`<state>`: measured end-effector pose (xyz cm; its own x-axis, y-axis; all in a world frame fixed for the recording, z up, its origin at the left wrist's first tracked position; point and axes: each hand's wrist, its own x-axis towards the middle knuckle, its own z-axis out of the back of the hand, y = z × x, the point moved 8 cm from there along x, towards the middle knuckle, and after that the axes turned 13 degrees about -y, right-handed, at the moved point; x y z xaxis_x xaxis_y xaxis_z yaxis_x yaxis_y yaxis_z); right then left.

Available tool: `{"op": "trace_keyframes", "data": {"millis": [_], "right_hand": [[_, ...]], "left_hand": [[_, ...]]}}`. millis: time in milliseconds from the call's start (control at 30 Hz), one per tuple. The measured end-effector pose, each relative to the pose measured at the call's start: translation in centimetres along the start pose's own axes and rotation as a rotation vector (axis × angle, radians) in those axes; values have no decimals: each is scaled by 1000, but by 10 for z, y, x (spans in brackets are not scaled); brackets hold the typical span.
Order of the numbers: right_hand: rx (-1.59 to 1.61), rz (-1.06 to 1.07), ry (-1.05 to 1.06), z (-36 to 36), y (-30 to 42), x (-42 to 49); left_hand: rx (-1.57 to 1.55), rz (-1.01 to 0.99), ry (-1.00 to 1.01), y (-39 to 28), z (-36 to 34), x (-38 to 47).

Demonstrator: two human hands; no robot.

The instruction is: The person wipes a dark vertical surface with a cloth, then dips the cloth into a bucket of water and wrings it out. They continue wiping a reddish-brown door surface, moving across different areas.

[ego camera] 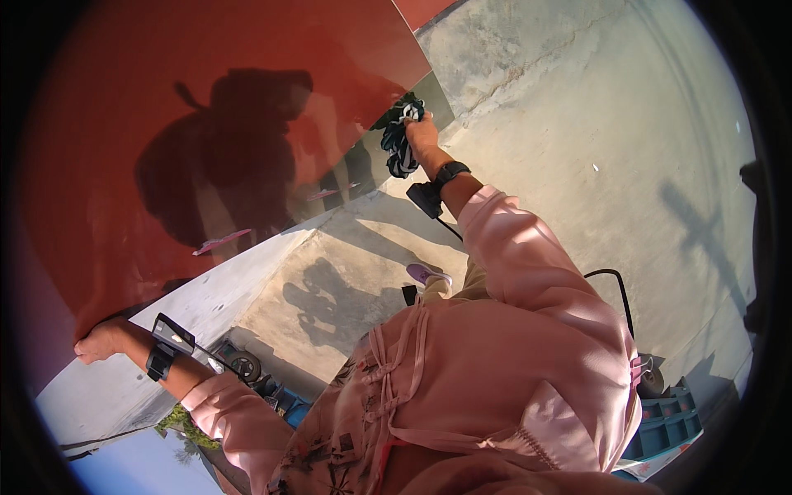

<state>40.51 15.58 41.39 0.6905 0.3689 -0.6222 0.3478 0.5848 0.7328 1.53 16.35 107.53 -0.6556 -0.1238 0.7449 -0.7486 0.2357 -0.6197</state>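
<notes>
My right hand (424, 133) grips a bunched, striped black-and-white cloth (401, 142). The cloth lies against the lower border of a large, glossy red panel (111, 185), beside a dark greenish strip. At the opposite end, my left hand (102, 340) touches the panel's edge with bent fingers; whether they close around it is hard to see. A dark shadow (229, 154) and blurred reflections show on the shiny surface. Each wrist wears a black strap with a small device, the left device (173, 332) and the right device (426, 198), and cables run from them.
Sunlit concrete ground (600, 154) stretches to the right. A pale wall strip (247, 281) runs below the panel. Near my left arm stands a vehicle with a black wheel (244, 365). A teal cart bed (665, 417) is at the lower right. One purple shoe (427, 272) shows below me.
</notes>
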Motion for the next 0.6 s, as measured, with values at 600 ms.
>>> {"op": "trace_keyframes", "data": {"millis": [600], "right_hand": [[20,124,-133,-21,-26,-13]], "left_hand": [[-18,-169,-33,14,-10,40]]}}
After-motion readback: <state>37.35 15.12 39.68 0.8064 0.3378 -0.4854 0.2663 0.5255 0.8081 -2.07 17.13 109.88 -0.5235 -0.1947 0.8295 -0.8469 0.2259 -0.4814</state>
